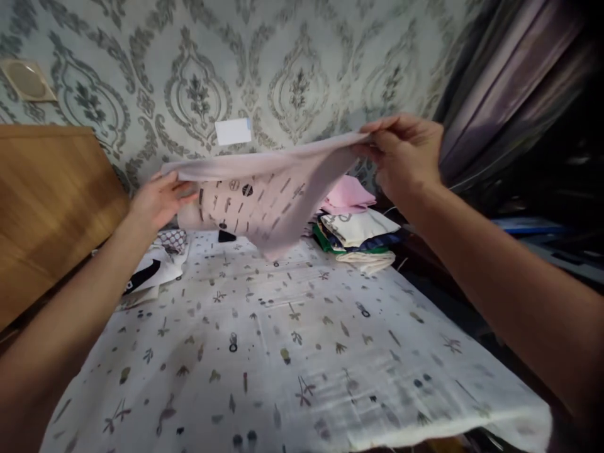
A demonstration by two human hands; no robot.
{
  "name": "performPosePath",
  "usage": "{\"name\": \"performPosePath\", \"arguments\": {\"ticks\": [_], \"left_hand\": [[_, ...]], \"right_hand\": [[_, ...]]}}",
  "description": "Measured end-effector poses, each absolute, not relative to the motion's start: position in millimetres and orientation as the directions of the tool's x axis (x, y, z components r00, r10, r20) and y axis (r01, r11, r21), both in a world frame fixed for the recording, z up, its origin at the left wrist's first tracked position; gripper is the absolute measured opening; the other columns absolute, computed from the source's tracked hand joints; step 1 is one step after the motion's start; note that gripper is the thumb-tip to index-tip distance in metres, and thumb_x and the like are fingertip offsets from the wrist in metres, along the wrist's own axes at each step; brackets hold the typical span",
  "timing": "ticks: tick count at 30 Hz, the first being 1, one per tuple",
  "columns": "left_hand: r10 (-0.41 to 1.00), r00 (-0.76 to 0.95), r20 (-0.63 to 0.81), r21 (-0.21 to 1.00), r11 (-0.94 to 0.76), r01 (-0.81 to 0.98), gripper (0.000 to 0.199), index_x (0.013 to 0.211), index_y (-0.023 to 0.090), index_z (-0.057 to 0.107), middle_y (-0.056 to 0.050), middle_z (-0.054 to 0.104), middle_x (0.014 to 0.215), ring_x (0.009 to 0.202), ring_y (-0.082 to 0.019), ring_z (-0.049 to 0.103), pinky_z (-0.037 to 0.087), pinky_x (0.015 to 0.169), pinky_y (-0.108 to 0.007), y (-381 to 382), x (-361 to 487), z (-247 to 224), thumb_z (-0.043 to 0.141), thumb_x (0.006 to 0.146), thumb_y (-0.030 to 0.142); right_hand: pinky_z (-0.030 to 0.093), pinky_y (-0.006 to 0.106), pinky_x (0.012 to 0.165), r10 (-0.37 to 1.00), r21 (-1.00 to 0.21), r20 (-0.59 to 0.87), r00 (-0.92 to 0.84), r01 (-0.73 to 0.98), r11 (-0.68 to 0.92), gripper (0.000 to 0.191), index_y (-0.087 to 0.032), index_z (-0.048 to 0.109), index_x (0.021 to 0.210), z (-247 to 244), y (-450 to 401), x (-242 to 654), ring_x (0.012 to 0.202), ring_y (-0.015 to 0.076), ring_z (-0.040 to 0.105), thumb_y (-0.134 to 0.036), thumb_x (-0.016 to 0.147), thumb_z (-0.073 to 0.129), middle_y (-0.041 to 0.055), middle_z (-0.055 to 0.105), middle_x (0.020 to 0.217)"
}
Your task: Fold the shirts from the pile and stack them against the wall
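Observation:
A pale pink cloth with dark printing [264, 198], its exact kind hard to make out, is stretched in the air between my two hands. At its left end, my left hand [163, 200] grips the upper edge, thumb and fingers pinched with some fingers spread below. My right hand [408, 154] is closed on the right end, held higher, so the top edge slopes up to the right. The lower part sags to a point just over the white patterned sheet [283, 352].
Folded clothes [361, 229] are stacked at the back right, pink on top. A white and black garment [153, 267] lies at the left. A small black object [227, 236] is behind the cloth. Left stands a wooden cabinet [51, 207]; right hangs a purple curtain [514, 82].

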State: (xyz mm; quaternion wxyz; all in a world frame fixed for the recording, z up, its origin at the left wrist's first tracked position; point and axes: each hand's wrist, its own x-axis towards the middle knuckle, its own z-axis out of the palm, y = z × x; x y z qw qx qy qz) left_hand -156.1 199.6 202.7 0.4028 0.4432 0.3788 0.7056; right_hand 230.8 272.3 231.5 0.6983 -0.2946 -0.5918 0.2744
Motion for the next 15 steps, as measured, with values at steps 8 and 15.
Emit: {"name": "performPosePath", "arguments": {"ticks": [8, 15], "left_hand": [[0.907, -0.330, 0.261, 0.923, -0.335, -0.190, 0.024, 0.072, 0.022, 0.062, 0.001, 0.073, 0.083, 0.095, -0.023, 0.069, 0.060, 0.093, -0.052, 150, -166, 141, 0.084, 0.063, 0.022], [0.966, -0.200, -0.163, 0.985, 0.170, 0.017, 0.027, 0.074, 0.026, 0.072, -0.009, 0.078, 0.086, 0.087, -0.033, 0.076, 0.061, 0.069, -0.044, 73, -173, 17, 0.083, 0.065, 0.049]], "right_hand": [[0.058, 0.037, 0.086, 0.677, -0.666, 0.726, -0.116, 0.125, 0.736, 0.016, -0.029, 0.076, 0.082, 159, 188, 268, 0.086, 0.0198, 0.070, -0.044, 0.086, 0.073, 0.0026, 0.073, 0.085], [0.057, 0.029, 0.069, 0.732, -0.754, 0.415, -0.541, 0.246, 0.609, 0.031, -0.025, 0.076, 0.087, 50, 112, 285, 0.075, 0.0175, 0.071, -0.042, 0.100, 0.053, 0.0048, 0.074, 0.082]]}}
